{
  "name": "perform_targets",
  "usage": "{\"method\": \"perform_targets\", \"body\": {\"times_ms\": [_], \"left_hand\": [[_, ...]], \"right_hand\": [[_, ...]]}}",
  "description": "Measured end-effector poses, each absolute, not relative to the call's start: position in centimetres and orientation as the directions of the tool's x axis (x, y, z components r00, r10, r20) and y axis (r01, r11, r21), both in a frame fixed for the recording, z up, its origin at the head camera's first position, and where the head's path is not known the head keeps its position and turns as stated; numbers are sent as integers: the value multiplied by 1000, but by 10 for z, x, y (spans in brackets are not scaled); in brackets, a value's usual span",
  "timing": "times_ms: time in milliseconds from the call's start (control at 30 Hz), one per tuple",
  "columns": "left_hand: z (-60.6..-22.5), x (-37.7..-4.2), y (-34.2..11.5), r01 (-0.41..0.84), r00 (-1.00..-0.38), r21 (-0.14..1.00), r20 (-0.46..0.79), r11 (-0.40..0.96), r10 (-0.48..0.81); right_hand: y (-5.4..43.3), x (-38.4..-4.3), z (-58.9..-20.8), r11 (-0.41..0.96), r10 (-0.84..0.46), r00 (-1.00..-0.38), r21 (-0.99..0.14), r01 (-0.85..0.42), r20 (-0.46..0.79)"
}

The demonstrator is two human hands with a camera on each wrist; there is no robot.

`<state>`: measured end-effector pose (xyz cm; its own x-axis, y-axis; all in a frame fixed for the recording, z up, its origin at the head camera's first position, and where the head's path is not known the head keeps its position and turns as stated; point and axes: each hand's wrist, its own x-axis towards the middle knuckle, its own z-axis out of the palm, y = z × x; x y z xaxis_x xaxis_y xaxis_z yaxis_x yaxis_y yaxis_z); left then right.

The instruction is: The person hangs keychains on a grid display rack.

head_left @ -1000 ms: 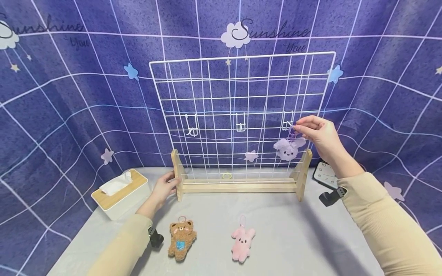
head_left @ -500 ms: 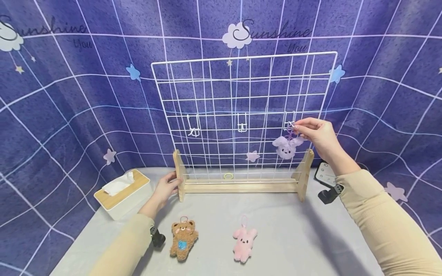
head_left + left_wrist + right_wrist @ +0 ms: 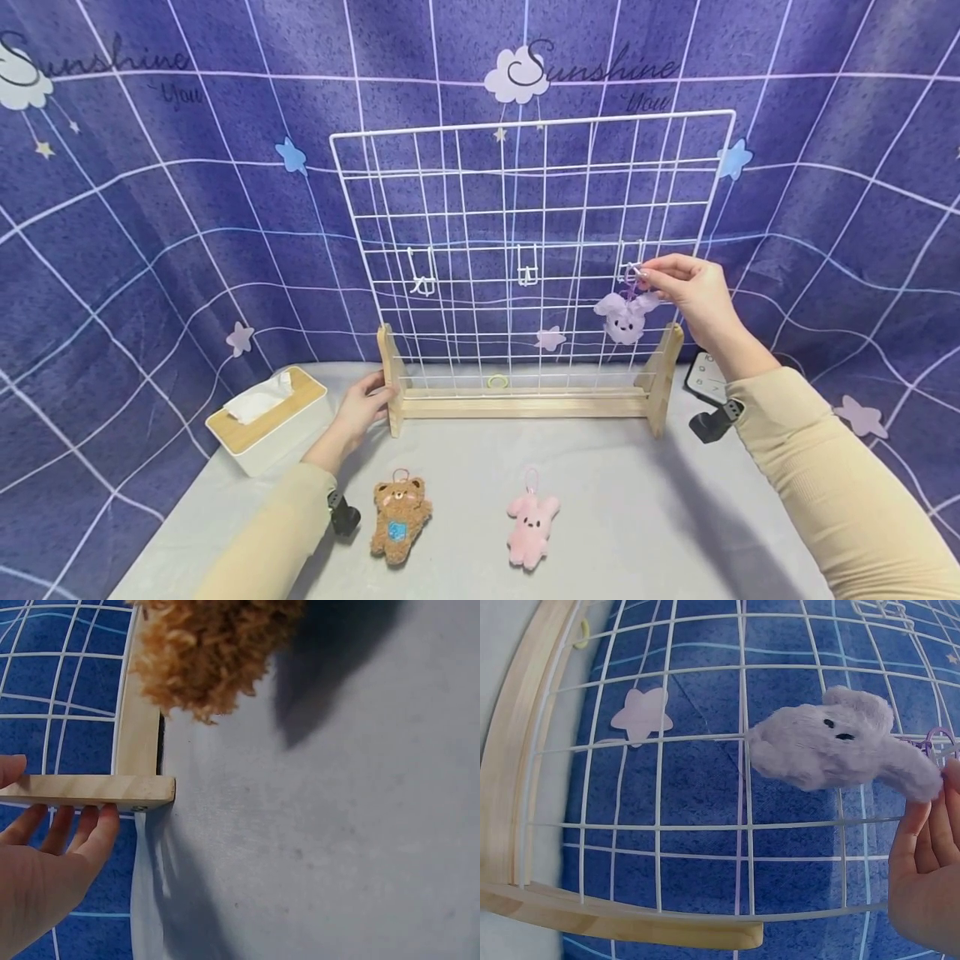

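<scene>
My right hand (image 3: pixel 693 292) pinches the purple cord loop of a lilac plush bunny charm (image 3: pixel 625 321) at the right-hand white hook (image 3: pixel 628 265). Whether the loop sits over the hook's tip is hard to tell. In the right wrist view the bunny hangs in front of the white wire grid, beside my fingertips (image 3: pixel 915 836). My left hand (image 3: pixel 360 414) grips the left upright of the wooden stand (image 3: pixel 517 407), thumb on one face and fingers on the other. On the table lie a brown bear charm (image 3: pixel 400 521) and a pink bunny charm (image 3: pixel 531 531).
Two more white hooks, one in the middle (image 3: pixel 528 271) and one at left (image 3: pixel 422 279), hang on the grid. A tissue box (image 3: pixel 270 417) stands at left. Behind my right forearm is a clock (image 3: pixel 703 379). A small yellow ring (image 3: pixel 497 382) lies behind the stand.
The lilac bunny and its loop have shifted slightly left, closer in to the right hook. My left hand has kept its grip on the stand. The head view has moved a little.
</scene>
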<state>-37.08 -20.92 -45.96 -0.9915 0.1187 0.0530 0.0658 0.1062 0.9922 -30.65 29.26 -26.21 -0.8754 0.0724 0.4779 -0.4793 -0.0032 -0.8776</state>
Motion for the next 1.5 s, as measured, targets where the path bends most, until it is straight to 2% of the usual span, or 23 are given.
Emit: {"method": "perform_targets", "body": {"times_ms": [300,667,767,1000,1267,1500], "left_hand": [[-458,-369,-207,57,-992,991,43,120,115],[-426,-342,-199,41,-989,991,22,129,146],[-428,-345,-200,29,-989,990,10,136,144],[-449,-367,-207,35,-991,992,19,122,129],[-455,-369,-209,61,-992,990,46,124,119],[-455,-370,-209,48,-993,991,34,126,112]], "right_hand": [[298,-300,-267,23,67,-867,-870,-493,494],[309,-280,-276,297,112,-830,-815,-497,547],[309,-271,-278,313,83,-826,-801,-510,558],[304,-257,-285,202,-53,-828,-806,-556,558],[281,-248,-299,312,-196,-850,-791,-527,489],[263,-250,-316,325,-282,-868,-810,-488,410]]}}
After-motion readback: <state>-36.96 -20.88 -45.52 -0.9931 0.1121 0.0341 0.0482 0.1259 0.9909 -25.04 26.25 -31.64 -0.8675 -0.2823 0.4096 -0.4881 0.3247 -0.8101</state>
